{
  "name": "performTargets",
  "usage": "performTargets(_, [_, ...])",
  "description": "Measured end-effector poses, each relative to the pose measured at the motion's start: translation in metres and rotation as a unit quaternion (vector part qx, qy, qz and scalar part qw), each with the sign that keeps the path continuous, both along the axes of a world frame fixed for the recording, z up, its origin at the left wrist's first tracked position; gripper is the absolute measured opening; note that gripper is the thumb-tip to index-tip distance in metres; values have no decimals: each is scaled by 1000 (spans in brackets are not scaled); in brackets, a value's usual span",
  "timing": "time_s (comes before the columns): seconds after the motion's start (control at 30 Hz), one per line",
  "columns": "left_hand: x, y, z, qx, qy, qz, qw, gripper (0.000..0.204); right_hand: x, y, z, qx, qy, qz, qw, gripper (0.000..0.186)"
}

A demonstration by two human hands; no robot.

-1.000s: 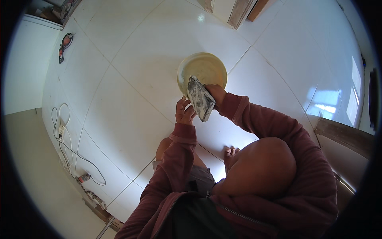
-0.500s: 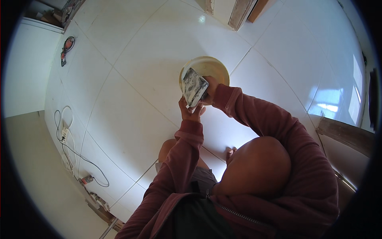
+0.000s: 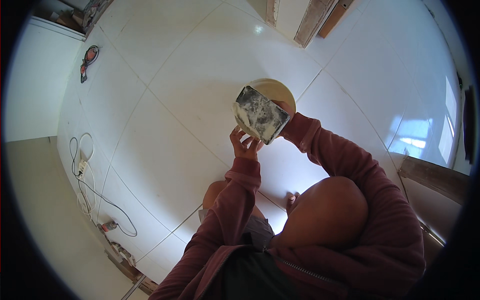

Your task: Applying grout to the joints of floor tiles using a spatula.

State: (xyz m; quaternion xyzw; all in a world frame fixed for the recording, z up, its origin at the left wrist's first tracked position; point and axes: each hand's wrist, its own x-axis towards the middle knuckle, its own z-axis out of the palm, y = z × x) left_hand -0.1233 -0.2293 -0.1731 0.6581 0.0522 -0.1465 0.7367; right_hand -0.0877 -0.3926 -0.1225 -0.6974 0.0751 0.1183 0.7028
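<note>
The left hand point(image 3: 244, 144) is bent below the lower left edge of a round cream-coloured bowl point(image 3: 277, 89), its fingers raised and parted. The fingertips come up to the lower edge of a flat rectangular tool point(image 3: 263, 116), but whether they press on it or on the bowl cannot be told. The tool is tilted over the bowl, covering much of it; its dark face is smeared with whitish paste. The right hand point(image 3: 284, 106), partly hidden behind the tool, is closed on it from the right side. The two hands are near each other, with the tool above and between them.

At the far left stands a white panel point(image 3: 40, 82). Next along the floor come a white power strip point(image 3: 82, 167) among loose cables, an orange and black corded item point(image 3: 90, 56) farther away, and a red and grey piece point(image 3: 108, 226) at the end of a dark cable. The floor point(image 3: 170, 125) is of glossy white tiles with thin joint lines. Past the bowl, worn wooden posts point(image 3: 316, 25) stand at the top. Bright daylight reflects off the tiles on the right, above a brown wooden beam point(image 3: 434, 178).
</note>
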Motion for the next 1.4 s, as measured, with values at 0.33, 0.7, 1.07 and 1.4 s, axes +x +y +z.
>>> performTargets(0.33, [72,81,-49,243,-5,73,967,63,-42,-178,42,190,81,-216,954,52])
performTargets(0.7, [54,18,-29,713,48,-224,663,79,-1,-198,-7,-581,121,97,799,28])
performTargets(1.07, [55,9,-16,720,89,-261,637,82,13,-215,-9,-568,139,85,807,29])
performTargets(1.4, [56,8,-14,697,99,-254,663,85,22,-233,-7,-601,188,141,764,27])
